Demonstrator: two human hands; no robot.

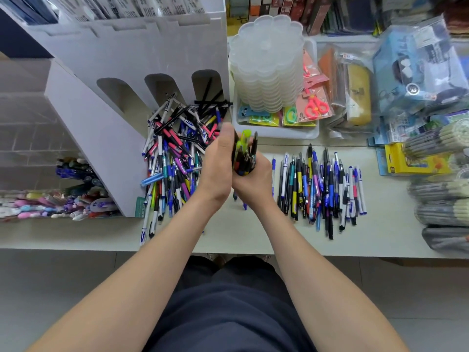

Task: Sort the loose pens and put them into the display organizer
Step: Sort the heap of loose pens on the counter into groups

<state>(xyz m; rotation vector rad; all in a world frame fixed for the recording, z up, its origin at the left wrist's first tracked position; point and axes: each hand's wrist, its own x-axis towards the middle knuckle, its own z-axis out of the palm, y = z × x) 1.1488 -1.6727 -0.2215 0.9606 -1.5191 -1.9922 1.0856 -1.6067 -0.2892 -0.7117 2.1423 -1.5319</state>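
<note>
- Head view, looking down at a pale worktop (228,237) with both forearms reaching forward.
- Bundle of pens (245,154) clasped upright between both hands, over the middle of the worktop: mostly black barrels, one lime-green pen sticking up highest, a few red and yellow bits lower down.
- Bundle's long axis roughly vertical, tips or caps pointing up and away from the body; which end is up, cannot tell.
- Left hand (219,161) pressed flat against the bundle's left side, thumb up along it.
- Right hand (255,177) curled around the bundle's lower part from the right, fingers closed on it.
- Loose pile of pens (175,153) to the left of the hands, lying criss-cross in every direction: blue, black, white, pink, purple, some yellow.
- Sorted row of pens (319,184) to the right, lying side by side, long axes running away from the body, nearly parallel; blue, black, yellow and white barrels.
- White display organizer (121,72) at the back left, arched slots at its foot, the rightmost slot with dark pens in it, touching the loose pile.
</note>
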